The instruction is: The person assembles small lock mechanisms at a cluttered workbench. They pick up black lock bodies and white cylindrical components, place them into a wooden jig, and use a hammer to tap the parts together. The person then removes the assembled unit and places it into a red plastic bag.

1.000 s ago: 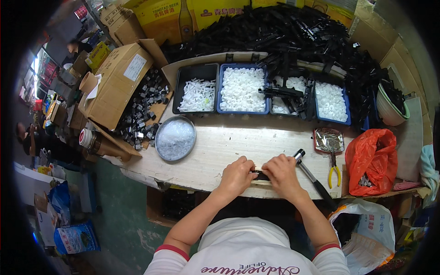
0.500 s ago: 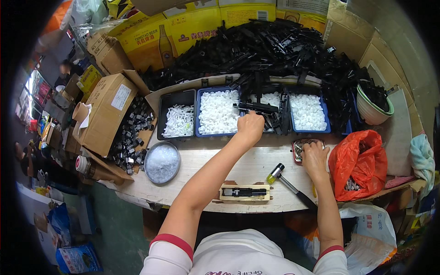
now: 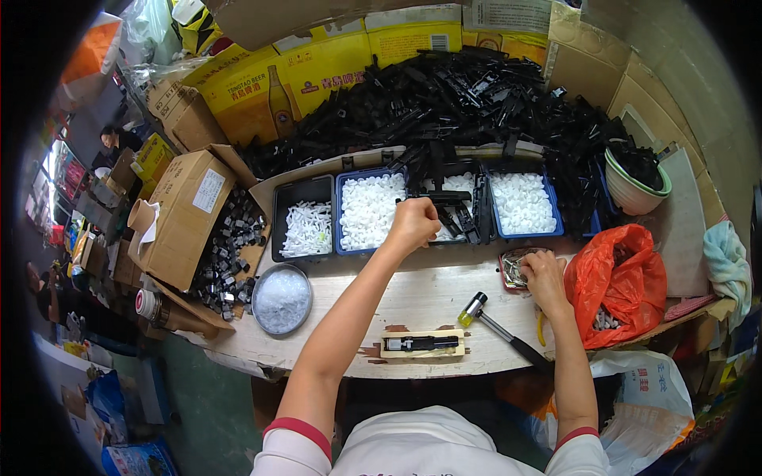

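Note:
My left hand (image 3: 413,226) is closed, its fingertips pinched together over the front of the middle bins. Dark slim parts (image 3: 464,222) lie beside it across a bin of white pieces; what the fingers hold, if anything, is hidden. My right hand (image 3: 546,278) has its fingers bent and drawn together at the edge of a small red-rimmed tin (image 3: 512,274) of thin metal pins. Whatever they pinch is too small to make out. In front of me, a black part (image 3: 421,343) lies in a pale wooden block (image 3: 455,351). A hammer (image 3: 500,327) with a black handle rests to its right.
Bins of white pegs (image 3: 308,226) and white rings (image 3: 371,210) line the table, with more white rings (image 3: 524,202) farther right. Behind them black parts (image 3: 476,95) are heaped. A round dish (image 3: 282,299) stands left, a red plastic bag (image 3: 619,285) right.
My left hand has drawn slightly left and away from me relative to the bins. The right hand's fingers have closed together at the tin. The whole view has shifted a little.

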Motion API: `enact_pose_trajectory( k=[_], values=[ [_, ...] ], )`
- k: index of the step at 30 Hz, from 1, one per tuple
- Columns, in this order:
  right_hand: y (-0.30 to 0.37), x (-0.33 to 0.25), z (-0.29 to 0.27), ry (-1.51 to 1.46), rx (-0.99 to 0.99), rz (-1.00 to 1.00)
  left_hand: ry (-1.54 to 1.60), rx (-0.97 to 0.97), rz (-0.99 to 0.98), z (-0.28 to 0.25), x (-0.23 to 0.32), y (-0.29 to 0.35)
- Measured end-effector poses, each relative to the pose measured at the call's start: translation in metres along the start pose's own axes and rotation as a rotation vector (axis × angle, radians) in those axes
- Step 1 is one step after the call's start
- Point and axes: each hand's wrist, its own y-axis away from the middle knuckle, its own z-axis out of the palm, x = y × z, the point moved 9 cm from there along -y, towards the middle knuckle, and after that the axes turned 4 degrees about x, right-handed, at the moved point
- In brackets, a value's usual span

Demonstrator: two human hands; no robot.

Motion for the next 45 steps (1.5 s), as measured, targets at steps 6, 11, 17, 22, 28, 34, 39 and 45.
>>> enact_pose_trajectory(
  k=[6, 11, 17, 22, 28, 34, 39, 45],
  values=[
    [0.004, -0.036, -0.022, -0.365, 0.027, -0.051, 0.778, -0.1, -0.033, -0.004, -0.023, 0.079],
    [0.025, -0.147, -0.03, -0.737, -0.16, -0.291, 0.872, -0.225, -0.24, 0.021, -0.052, 0.169],
    [0.038, -0.191, -0.016, -0.731, -0.293, -0.382, 0.961, -0.281, -0.186, 0.02, -0.056, 0.198],
    [0.041, -0.204, -0.014, -0.713, -0.333, -0.445, 0.969, -0.271, -0.097, 0.013, -0.05, 0.201],
    [0.04, -0.21, -0.018, -0.76, -0.389, -0.501, 0.949, -0.296, -0.107, 0.014, -0.05, 0.207],
    [0.043, -0.212, -0.02, -0.763, -0.386, -0.532, 0.918, -0.279, -0.133, 0.013, -0.052, 0.21],
    [0.05, -0.213, -0.023, -0.707, -0.253, -0.554, 0.946, -0.2, -0.143, 0.016, -0.062, 0.206],
    [0.058, -0.196, -0.026, -0.669, -0.037, -0.411, 1.025, -0.053, -0.136, 0.009, -0.068, 0.2]
  ],
)
